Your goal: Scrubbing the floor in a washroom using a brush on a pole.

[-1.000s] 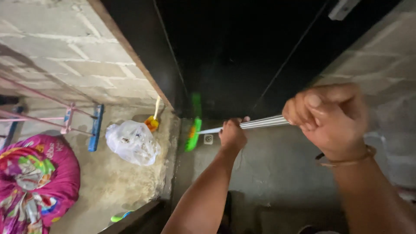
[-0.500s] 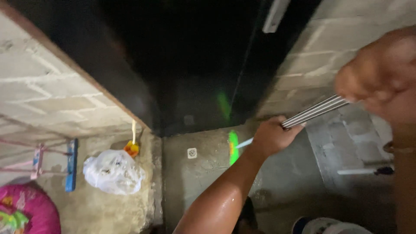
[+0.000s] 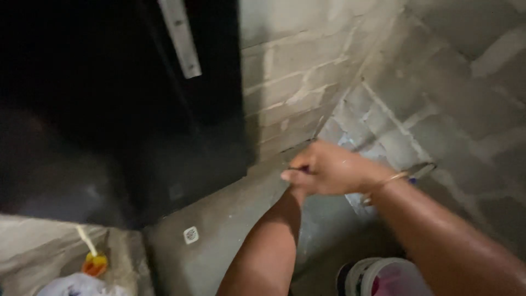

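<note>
Slim dark object [image 3: 296,170]: only a short sliver shows, projecting from the fingertips of the right hand [image 3: 329,167], at mid-frame, above the concrete floor [image 3: 230,219] and in front of the foot of the block wall [image 3: 307,71]. Its full length and kind cannot be determined. A grey strip [image 3: 424,169] shows past the wrist on the far side; whether it belongs to the same object cannot be told.

Right hand: closed into a tight fist, knuckles up, thumb pressed against the forefinger, pinching the sliver. The right forearm enters from the lower right corner and runs diagonally up and left. A thin bracelet [image 3: 392,178] circles the wrist.

Left hand: hidden under the right fist. The left forearm [image 3: 268,252] rises from the bottom edge, tilted slightly right, and ends directly under the right hand. The state of its grip cannot be told.

Surroundings: a small square floor drain [image 3: 190,234] lies in the floor left of the left forearm. A white bucket [image 3: 378,274] with something pink inside stands at the bottom edge, between the two forearms. A dark doorway [image 3: 82,109] fills the upper left, with a pale strip [image 3: 181,38] on its edge. A yellow-orange brush [image 3: 94,264] and a pale plastic bag [image 3: 76,286] lie at the lower left.
</note>
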